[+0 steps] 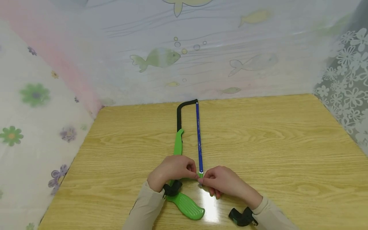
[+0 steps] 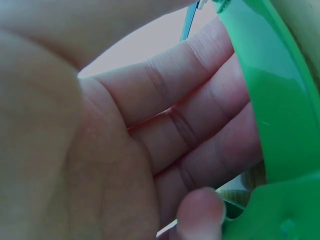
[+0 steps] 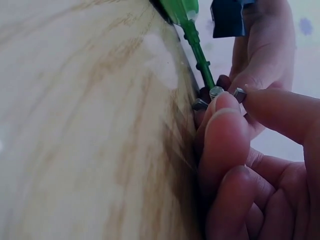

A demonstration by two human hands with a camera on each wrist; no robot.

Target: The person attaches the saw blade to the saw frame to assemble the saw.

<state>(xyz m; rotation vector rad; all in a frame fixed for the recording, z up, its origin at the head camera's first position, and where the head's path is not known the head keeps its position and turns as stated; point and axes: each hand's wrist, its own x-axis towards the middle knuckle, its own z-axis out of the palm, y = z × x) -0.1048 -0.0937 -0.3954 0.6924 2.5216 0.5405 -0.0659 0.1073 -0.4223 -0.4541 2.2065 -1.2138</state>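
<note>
A hacksaw lies on the wooden table [image 1: 258,147], with a black frame [image 1: 180,115], a green handle [image 1: 187,206] and a blue blade [image 1: 198,137]. My left hand [image 1: 172,172] curls round the green frame near the handle; the left wrist view shows its fingers [image 2: 190,115] against the green plastic [image 2: 280,125]. My right hand [image 1: 222,182] pinches the small metal wing nut [image 3: 216,93] at the blade's near end, by the green threaded pin [image 3: 200,55]. The two hands meet at the blade's end.
Patterned translucent curtains with fish [image 1: 156,58] and flowers [image 1: 34,94] wall the table on three sides. The table's left edge [image 1: 72,159] runs close to the left curtain. A black wrist-camera strap [image 1: 242,218] sits at my right wrist.
</note>
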